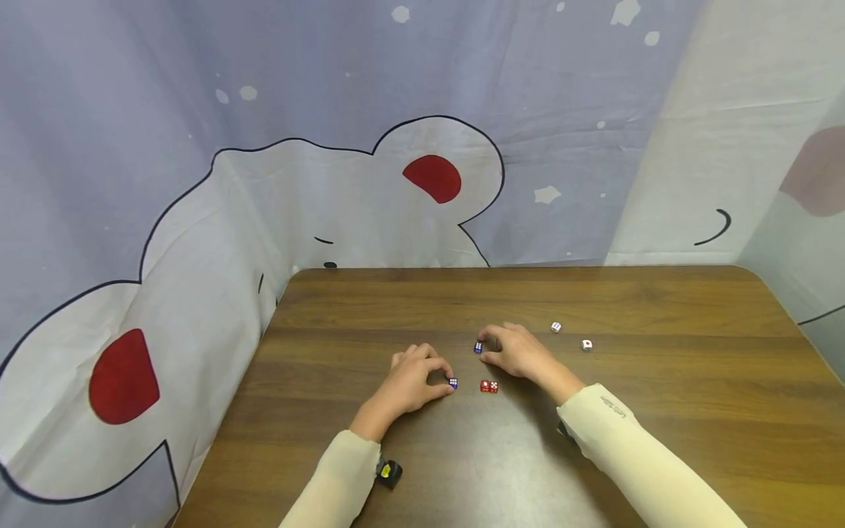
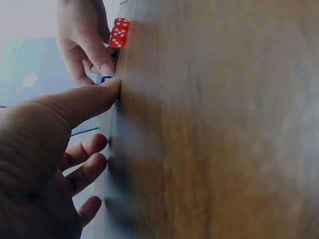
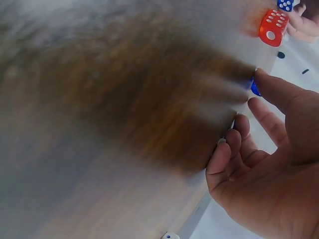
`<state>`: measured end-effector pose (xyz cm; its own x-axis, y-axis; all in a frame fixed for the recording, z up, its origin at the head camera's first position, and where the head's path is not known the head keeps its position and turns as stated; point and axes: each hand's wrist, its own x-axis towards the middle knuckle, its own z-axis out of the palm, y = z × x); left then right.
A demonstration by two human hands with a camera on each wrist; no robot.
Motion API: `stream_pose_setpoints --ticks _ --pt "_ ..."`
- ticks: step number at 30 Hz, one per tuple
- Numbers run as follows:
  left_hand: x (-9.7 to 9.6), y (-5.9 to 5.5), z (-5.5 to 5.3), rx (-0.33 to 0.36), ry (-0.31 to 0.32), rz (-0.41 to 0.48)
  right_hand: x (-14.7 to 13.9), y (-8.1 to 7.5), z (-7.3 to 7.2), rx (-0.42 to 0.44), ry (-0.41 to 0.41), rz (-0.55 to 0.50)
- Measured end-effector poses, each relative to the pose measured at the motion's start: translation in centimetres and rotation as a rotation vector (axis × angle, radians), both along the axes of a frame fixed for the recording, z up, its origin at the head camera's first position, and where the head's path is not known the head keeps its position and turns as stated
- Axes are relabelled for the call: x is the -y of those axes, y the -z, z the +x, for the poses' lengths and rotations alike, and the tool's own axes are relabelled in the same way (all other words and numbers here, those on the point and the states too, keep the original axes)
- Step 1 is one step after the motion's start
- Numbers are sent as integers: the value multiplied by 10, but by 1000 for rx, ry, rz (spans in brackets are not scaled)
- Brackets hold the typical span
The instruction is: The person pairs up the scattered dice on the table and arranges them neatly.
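Note:
My left hand (image 1: 411,378) has thumb and forefinger curled at a small blue die (image 1: 452,383), pinching it on the wooden table. In the left wrist view the thumb hides most of a blue die (image 2: 106,79). Slightly farther away, my right hand (image 1: 518,350) holds a second blue die (image 1: 478,347) between thumb and forefinger. The right wrist view shows this die (image 3: 255,87) partly covered by the thumb, with the other fingers bent near the tabletop. Two red dice (image 1: 489,386) sit side by side between the hands, nearer to me than the right hand's die.
Beyond the right hand, two white dice (image 1: 556,327) (image 1: 587,345) lie apart on the brown wooden table (image 1: 660,411). A printed curtain (image 1: 568,147) hangs along the table's far and left edges. A black wrist device (image 1: 389,473) shows at the left cuff.

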<state>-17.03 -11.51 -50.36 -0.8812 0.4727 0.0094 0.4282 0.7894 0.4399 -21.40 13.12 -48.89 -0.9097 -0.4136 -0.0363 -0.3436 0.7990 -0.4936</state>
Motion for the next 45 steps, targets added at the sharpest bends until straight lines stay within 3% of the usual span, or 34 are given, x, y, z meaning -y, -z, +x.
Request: stream_pose_setpoints --ticks 21,45 --pt "-14 -4 14 8 38 -42 7 1 -5 4 17 38" --pt "-24 -3 20 1 67 -54 -2 0 1 -24 16 35"
